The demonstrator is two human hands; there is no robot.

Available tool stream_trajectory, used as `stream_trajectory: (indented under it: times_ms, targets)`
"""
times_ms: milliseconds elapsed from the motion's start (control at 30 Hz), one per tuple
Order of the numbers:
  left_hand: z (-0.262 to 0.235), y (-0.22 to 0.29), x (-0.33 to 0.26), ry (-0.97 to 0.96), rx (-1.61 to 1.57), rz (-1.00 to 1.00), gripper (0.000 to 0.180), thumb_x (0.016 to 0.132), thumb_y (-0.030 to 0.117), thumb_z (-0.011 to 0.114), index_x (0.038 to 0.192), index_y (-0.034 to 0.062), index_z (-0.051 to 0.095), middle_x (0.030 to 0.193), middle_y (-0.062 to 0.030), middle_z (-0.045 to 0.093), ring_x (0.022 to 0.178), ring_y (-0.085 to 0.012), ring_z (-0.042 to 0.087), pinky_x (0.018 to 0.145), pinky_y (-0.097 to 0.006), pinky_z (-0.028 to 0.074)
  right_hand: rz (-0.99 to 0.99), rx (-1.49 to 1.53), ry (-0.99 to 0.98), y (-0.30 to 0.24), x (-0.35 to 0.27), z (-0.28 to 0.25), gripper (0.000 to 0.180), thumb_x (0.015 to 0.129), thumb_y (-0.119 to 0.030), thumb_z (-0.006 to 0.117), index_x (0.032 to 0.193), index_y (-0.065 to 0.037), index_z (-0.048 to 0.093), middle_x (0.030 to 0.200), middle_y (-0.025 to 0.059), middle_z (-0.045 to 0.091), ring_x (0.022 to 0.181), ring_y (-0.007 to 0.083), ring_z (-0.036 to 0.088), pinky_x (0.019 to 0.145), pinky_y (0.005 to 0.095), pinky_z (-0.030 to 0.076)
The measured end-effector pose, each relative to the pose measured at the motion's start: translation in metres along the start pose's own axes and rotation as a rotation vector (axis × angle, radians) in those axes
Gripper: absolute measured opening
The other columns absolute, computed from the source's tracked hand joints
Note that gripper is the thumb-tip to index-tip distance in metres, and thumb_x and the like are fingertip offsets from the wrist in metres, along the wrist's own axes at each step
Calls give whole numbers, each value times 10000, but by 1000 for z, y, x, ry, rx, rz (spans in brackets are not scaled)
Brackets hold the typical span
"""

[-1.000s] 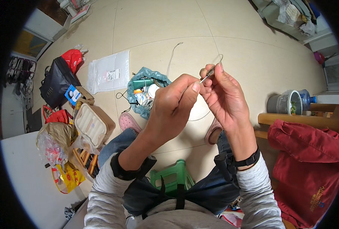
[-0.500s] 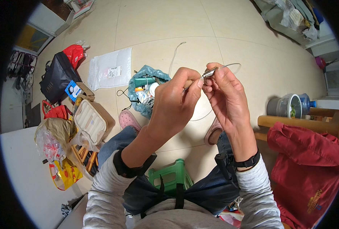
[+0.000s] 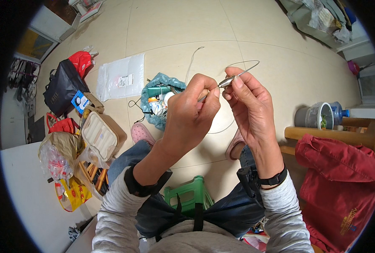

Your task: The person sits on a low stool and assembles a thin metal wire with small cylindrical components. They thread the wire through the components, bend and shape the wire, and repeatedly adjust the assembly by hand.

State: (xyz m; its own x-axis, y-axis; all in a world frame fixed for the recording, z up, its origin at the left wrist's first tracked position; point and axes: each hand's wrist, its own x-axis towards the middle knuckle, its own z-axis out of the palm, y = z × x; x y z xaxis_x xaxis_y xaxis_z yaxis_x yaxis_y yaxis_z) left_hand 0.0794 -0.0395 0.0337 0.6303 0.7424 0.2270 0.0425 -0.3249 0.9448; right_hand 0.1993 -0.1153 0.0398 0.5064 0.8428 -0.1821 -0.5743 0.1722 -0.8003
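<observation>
Above the floor (image 3: 174, 25), the hands are held close together, nearly meeting at the fingertips. A silvery metal fitting (image 3: 226, 82) is pinched between the thumb and fingers of the right hand (image 3: 255, 99), its narrow tip pointed at the left hand (image 3: 190, 111). By the left hand a slim piece (image 3: 202, 99) is gripped, mostly hidden by the fingers. Beside the right fingertips, a thin wire (image 3: 249, 70) is curved in a loop.

Below, a green stool (image 3: 200, 185) is framed by the legs, and pink clogs (image 3: 142, 134) are worn. Toward the floor's right edge, a red cloth (image 3: 339, 189) is placed against a wooden bench (image 3: 328, 135). Past the left clog, small items are packed in an open teal bag (image 3: 155, 122). Beyond its left side a white plastic mailer (image 3: 122, 76) is laid flat.
</observation>
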Motion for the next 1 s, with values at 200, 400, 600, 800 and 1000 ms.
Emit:
stream_trajectory:
  times_ms: [200, 400, 600, 800, 1000]
  targets:
    - [0, -4, 1, -11, -67, -52, 51, 883, 57, 566, 876, 25, 527, 542, -18, 488, 450, -68, 430, 424, -241, 346, -51, -30, -4, -2, -1, -2, 227, 902, -112, 630, 1081, 27, 622, 859, 19, 591, 765, 90, 525, 742, 214, 453]
    - [-3, -14, 2, -32, -81, -47, 101, 880, 67, 580, 961, 9, 568, 581, -8, 502, 495, -54, 420, 455, -225, 339, -134, -221, -8, -3, -3, -3, 192, 886, -88, 645, 1050, 11, 645, 1002, 46, 638, 821, 82, 537, 774, 215, 456]
    - [-5, -7, 0, -64, -88, 10, 185, 866, 93, 620, 1015, -7, 578, 685, -38, 577, 584, -72, 501, 520, -218, 412, -231, -342, -48, -5, -4, 0, 175, 890, -60, 633, 1052, 6, 634, 1019, 67, 655, 863, 97, 594, 793, 232, 489]
    - [-8, -4, 3, -48, -40, 17, 183, 857, 82, 644, 1005, -12, 592, 785, -85, 628, 653, -113, 568, 559, -249, 453, -228, -254, -36, -11, -3, -2, 147, 910, -82, 610, 1019, 18, 604, 953, 124, 664, 816, 126, 625, 752, 255, 526]
    - [-4, -10, 3, -44, 4, 136, 163, 861, 80, 638, 995, -4, 596, 769, -86, 622, 607, -132, 555, 541, -256, 442, -218, -264, 14, -16, -4, -2, 139, 926, -117, 596, 971, 14, 592, 911, 142, 672, 794, 144, 639, 743, 272, 538]
